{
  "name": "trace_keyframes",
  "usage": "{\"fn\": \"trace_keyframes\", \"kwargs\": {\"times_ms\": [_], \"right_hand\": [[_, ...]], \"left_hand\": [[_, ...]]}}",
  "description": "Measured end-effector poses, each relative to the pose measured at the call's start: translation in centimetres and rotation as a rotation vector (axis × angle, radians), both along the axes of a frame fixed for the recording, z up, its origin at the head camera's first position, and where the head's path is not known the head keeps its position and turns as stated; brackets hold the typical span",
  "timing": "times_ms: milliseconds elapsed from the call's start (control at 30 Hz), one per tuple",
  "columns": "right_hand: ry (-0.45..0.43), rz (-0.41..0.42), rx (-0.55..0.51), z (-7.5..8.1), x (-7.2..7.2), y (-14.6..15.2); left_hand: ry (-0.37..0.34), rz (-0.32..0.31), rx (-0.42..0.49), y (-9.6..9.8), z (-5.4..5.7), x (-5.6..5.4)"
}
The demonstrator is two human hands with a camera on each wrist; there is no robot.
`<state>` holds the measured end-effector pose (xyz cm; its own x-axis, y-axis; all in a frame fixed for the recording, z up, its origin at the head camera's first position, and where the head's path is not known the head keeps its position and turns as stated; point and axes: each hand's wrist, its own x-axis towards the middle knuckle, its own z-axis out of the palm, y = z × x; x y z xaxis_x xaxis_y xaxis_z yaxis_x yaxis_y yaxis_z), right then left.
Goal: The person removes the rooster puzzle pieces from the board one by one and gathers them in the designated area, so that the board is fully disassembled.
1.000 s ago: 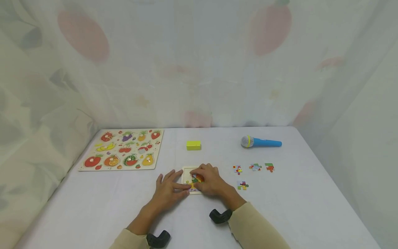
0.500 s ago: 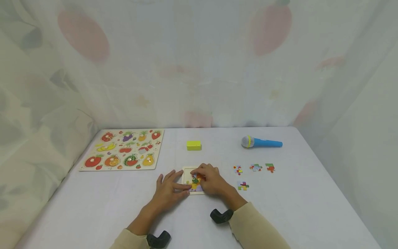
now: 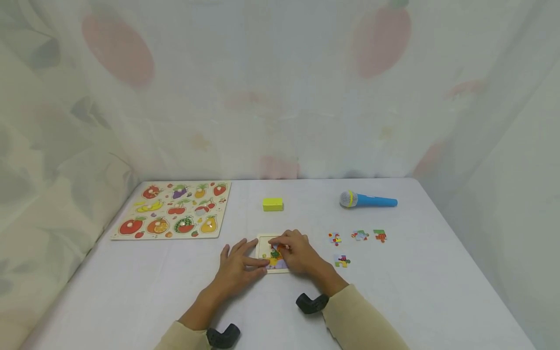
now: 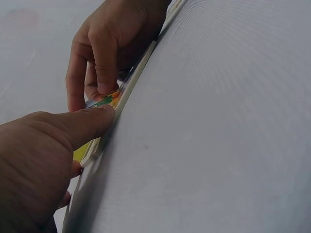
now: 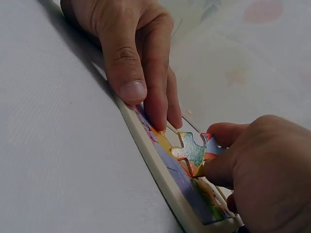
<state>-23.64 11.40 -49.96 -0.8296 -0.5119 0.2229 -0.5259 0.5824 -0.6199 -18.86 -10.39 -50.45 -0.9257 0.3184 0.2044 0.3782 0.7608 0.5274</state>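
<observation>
A small jigsaw tray (image 3: 264, 243) with a pale wooden rim lies near the middle of the table, with coloured pieces filling its near part. My left hand (image 3: 236, 270) rests at the tray's left side, fingers spread; in the right wrist view its thumb lies on the near rim and a fingertip touches the picture. My right hand (image 3: 299, 253) pinches a jigsaw piece (image 5: 192, 150), green, orange and blue, between thumb and index finger. That piece sits tilted over the tray in the right wrist view. The right hand covers the tray's right part in the head view.
Loose jigsaw pieces lie to the right, among them a green and red piece (image 3: 379, 236) and a lower piece (image 3: 341, 261). Behind stand a yellow block (image 3: 273, 204) and a blue toy microphone (image 3: 376, 201). A fruit knob puzzle board (image 3: 168, 214) lies back left.
My right thumb and fingertips have shifted slightly at the tray, and the piece has turned a little, showing more of the picture beneath. The left hand has stayed in place.
</observation>
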Motion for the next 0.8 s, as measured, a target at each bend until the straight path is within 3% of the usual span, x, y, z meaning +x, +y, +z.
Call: {"fn": "trace_keyframes", "kwargs": {"times_ms": [267,800], "right_hand": [[0.058,-0.016,-0.053,-0.18,-0.16,0.11],[-0.134,-0.093,-0.202,0.4,-0.32,0.79]], "left_hand": [[0.0,0.002,0.001,-0.05,-0.11,-0.07],[-0.001,0.007,-0.009,0.03,-0.15,-0.13]]}}
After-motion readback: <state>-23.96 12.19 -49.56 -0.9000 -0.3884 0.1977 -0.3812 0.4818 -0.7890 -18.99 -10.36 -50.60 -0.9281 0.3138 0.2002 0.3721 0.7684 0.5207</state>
